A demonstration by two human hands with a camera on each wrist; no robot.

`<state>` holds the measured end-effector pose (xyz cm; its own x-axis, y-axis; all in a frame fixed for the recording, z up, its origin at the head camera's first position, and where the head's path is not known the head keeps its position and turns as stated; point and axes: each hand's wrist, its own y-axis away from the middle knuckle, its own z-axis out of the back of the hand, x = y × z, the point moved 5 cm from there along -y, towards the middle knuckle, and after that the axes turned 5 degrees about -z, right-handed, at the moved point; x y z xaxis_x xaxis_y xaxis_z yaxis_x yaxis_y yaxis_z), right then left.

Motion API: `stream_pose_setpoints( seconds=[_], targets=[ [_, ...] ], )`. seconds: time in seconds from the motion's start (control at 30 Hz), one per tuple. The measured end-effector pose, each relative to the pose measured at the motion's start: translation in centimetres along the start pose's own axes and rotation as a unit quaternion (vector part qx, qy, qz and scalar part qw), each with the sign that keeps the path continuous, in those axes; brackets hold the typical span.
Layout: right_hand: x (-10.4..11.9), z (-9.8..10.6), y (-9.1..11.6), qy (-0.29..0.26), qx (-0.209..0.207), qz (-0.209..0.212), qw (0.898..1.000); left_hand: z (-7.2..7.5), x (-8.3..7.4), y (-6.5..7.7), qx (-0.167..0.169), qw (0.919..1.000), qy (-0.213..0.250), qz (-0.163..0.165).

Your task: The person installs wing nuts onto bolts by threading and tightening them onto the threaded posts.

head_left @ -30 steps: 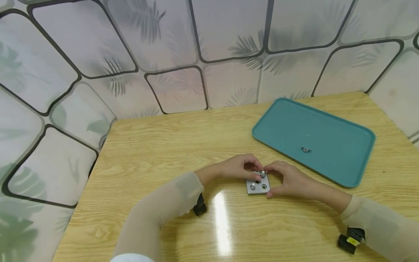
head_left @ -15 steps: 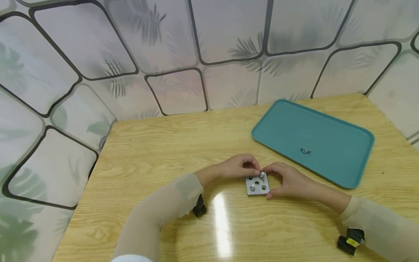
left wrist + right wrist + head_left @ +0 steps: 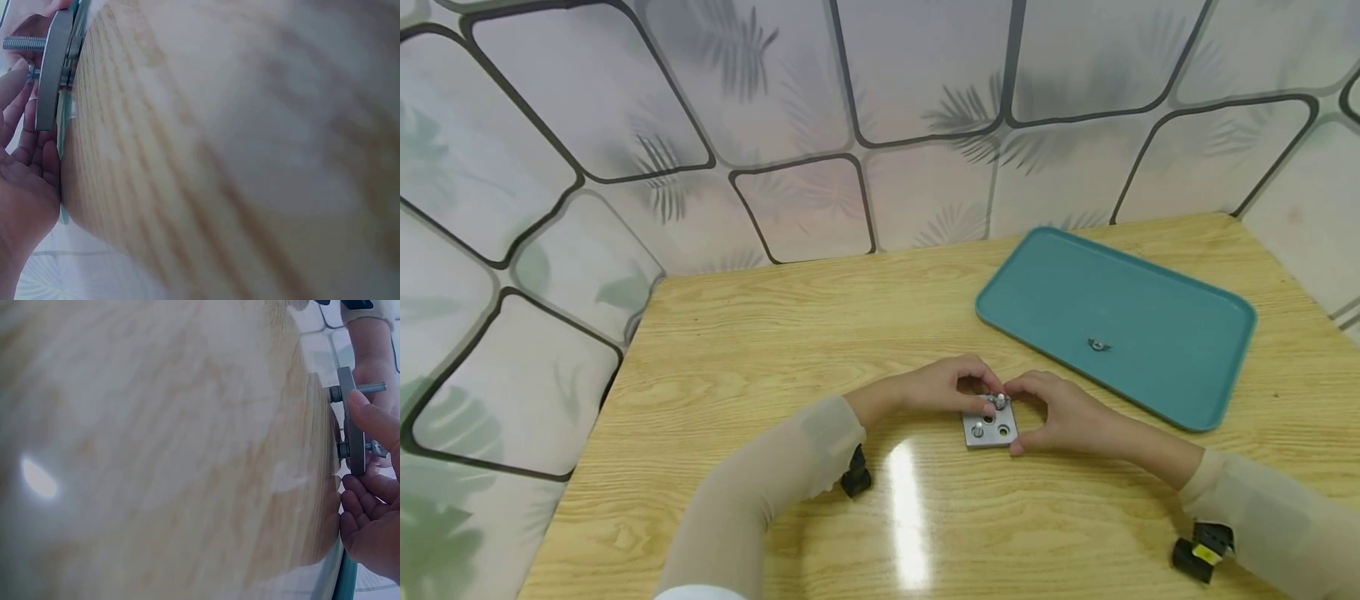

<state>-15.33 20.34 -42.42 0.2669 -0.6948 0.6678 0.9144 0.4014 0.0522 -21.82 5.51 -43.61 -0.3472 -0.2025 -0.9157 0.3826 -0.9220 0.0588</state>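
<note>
A small grey metal plate (image 3: 990, 431) with holes and upright bolts lies on the wooden table (image 3: 760, 350). My left hand (image 3: 951, 385) curls over its far left corner, and its fingertips pinch the nut (image 3: 998, 401) on the far bolt. On the other side, my right hand (image 3: 1054, 410) grips the plate, thumb at the near right corner and forefinger by the far bolt. In the left wrist view the plate (image 3: 51, 75) shows edge-on with a bolt (image 3: 22, 44) sticking out. Its edge (image 3: 351, 425) appears again under my thumb in the right wrist view.
A teal tray (image 3: 1180, 350) lies at the back right of the table with one small wing nut (image 3: 1099, 343) in it. A patterned wall (image 3: 790, 125) closes off the table's far and left sides. Glare streaks the wood (image 3: 910, 508) in front of the plate.
Both hands and the plate stay in place. My fingertips at the far bolt have shifted slightly, and the nut now shows between them.
</note>
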Motion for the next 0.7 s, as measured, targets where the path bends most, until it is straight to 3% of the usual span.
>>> stream_pose_setpoints(
  seconds=[0.3,0.5,0.7],
  targets=[
    [-0.06,-0.07,0.03,-0.004,0.004,-0.002,1.0,0.42,0.42,0.06,-0.039,0.9981,0.022,0.043],
    [-0.09,0.07,-0.05,-0.002,0.004,-0.004,1.0,0.57,0.16,0.05,-0.04,0.9982,0.036,0.027],
    [-0.03,-0.03,-0.01,-0.005,0.006,-0.004,1.0,0.25,0.09,0.19,-0.017,0.9985,0.048,0.018]
  ],
)
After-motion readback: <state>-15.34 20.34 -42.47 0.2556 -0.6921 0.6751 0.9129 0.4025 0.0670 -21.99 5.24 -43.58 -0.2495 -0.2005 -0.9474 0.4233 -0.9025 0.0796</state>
